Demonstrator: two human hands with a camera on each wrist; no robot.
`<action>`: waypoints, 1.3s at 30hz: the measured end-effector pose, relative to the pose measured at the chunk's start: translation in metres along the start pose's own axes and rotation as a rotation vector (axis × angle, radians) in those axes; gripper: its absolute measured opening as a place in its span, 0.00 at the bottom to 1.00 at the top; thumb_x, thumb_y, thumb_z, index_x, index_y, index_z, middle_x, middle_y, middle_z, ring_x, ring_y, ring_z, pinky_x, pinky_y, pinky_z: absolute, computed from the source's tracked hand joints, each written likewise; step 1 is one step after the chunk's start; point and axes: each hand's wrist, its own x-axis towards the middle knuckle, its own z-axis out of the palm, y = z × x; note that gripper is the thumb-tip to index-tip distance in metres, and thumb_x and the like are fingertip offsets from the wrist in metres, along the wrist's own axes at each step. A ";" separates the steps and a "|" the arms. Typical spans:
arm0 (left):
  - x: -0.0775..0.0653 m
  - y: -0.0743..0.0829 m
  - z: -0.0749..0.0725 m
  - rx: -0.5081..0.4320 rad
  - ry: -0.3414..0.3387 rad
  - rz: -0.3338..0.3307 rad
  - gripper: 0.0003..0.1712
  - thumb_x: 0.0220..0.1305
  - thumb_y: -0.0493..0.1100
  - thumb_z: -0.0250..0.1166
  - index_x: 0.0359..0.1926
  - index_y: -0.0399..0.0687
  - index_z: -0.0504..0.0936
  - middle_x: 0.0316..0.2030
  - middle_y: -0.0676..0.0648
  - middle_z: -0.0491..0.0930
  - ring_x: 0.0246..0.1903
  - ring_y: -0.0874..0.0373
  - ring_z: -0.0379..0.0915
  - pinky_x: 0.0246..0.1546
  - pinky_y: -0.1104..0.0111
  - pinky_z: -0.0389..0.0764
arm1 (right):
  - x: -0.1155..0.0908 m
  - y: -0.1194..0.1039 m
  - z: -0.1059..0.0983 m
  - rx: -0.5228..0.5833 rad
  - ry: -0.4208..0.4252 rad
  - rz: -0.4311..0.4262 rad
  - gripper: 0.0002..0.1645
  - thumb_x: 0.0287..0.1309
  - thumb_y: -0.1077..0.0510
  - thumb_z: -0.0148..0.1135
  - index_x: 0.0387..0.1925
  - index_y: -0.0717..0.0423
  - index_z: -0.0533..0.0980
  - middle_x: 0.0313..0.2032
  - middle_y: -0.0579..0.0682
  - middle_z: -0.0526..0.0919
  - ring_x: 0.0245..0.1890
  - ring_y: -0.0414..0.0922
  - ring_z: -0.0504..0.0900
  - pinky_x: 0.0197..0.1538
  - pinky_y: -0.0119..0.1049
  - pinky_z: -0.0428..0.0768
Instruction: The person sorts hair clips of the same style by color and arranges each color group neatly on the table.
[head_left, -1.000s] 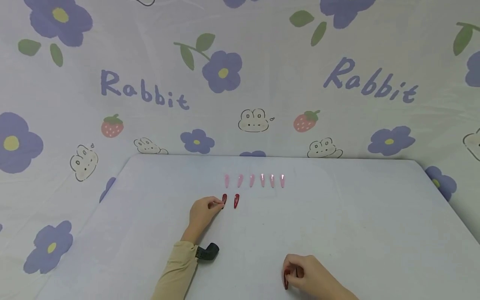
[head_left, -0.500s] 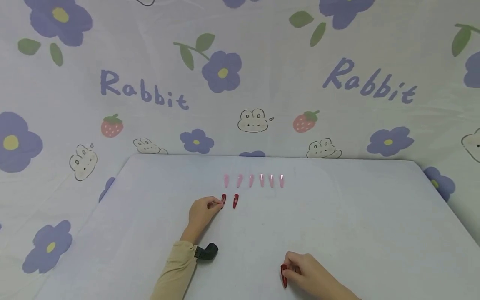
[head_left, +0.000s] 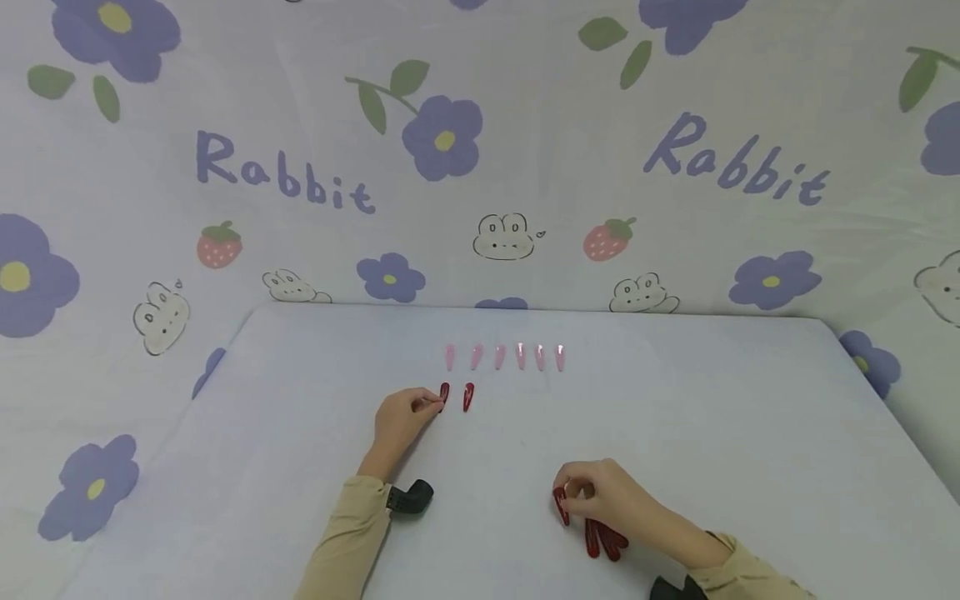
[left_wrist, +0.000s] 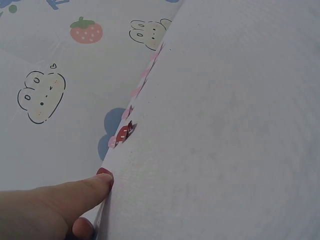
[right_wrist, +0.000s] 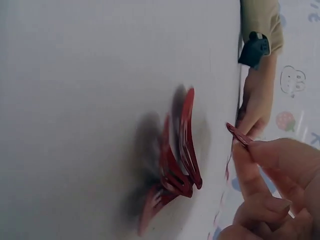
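In the head view my left hand (head_left: 401, 419) is at the left red snap hair clip (head_left: 444, 395), with thumb and fingertips pinching its near end. A second red hair clip (head_left: 468, 397) lies just to the right of it. My right hand (head_left: 609, 497) pinches another red hair clip (head_left: 561, 506) between thumb and index finger, seen raised off the table in the right wrist view. Below that hand lies a small fanned pile of red hair clips (head_left: 592, 540), which the right wrist view shows close up, overlapping at one end (right_wrist: 175, 172).
Behind the red clips, a row of several pink hair clips (head_left: 499, 357) lies on the white table (head_left: 712, 417). A patterned cloth (head_left: 555, 150) with flowers and rabbits hangs beyond the table's far edge. A black wrist camera (head_left: 411, 497) sits on the left forearm.
The right hand has moved forward with its red clip, and the pile of red clips has come into view beneath it. My left hand keeps its place at the left red clip.
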 end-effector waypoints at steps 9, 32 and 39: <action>0.002 0.000 0.000 0.001 0.005 -0.013 0.03 0.50 0.44 0.68 0.28 0.51 0.84 0.12 0.58 0.65 0.16 0.63 0.56 0.19 0.69 0.58 | 0.040 0.012 -0.010 -0.021 0.048 -0.042 0.08 0.47 0.68 0.63 0.25 0.53 0.74 0.20 0.38 0.74 0.22 0.36 0.68 0.26 0.31 0.68; 0.002 0.000 0.000 0.004 -0.007 -0.005 0.04 0.50 0.44 0.68 0.29 0.50 0.84 0.12 0.57 0.63 0.15 0.63 0.55 0.18 0.69 0.57 | 0.133 0.011 -0.014 0.033 0.256 0.160 0.07 0.45 0.66 0.66 0.21 0.59 0.74 0.22 0.46 0.78 0.28 0.43 0.73 0.33 0.35 0.68; 0.001 0.003 0.000 -0.020 -0.011 0.003 0.05 0.50 0.44 0.69 0.28 0.49 0.84 0.12 0.57 0.62 0.15 0.62 0.55 0.18 0.69 0.57 | 0.142 0.017 -0.010 0.133 0.279 0.246 0.07 0.43 0.66 0.66 0.21 0.62 0.75 0.21 0.47 0.78 0.26 0.43 0.70 0.30 0.34 0.67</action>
